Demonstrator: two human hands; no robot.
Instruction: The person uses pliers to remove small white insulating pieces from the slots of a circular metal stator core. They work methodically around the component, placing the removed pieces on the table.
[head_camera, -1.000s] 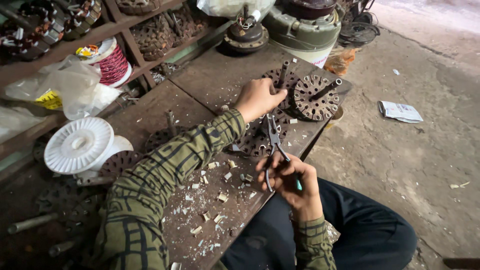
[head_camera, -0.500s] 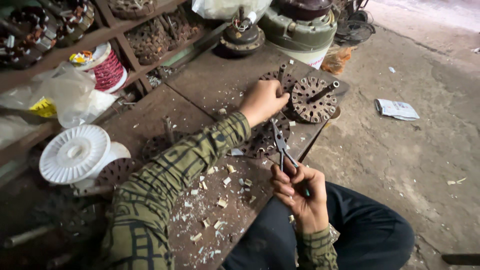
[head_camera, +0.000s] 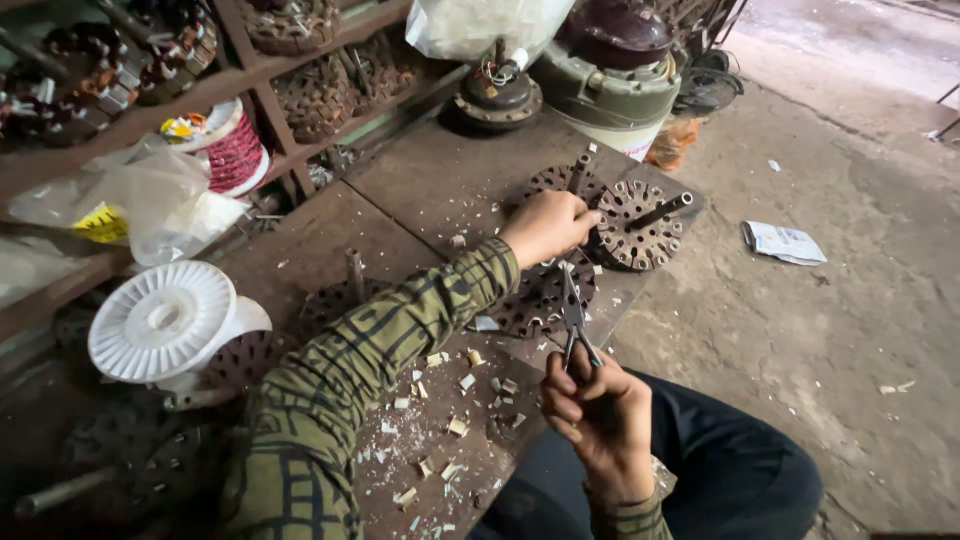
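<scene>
**Two hands, one pair of pliers, three slotted discs**

Your left hand (head_camera: 545, 226) presses closed fingers on the middle slotted disc (head_camera: 545, 290). Just below it, your right hand (head_camera: 597, 420) grips pliers (head_camera: 574, 315) tightly, tips touching the disc. Two more discs (head_camera: 640, 225) lie just beyond.

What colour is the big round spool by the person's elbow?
White; the spool shows clearly in the head view.

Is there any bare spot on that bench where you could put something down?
The bench is bare between the dark motor part at the back and the left hand. Nearer, white scraps litter it. The slotted discs, the pliers in the right hand, and the white spool crowd the rest.
</scene>
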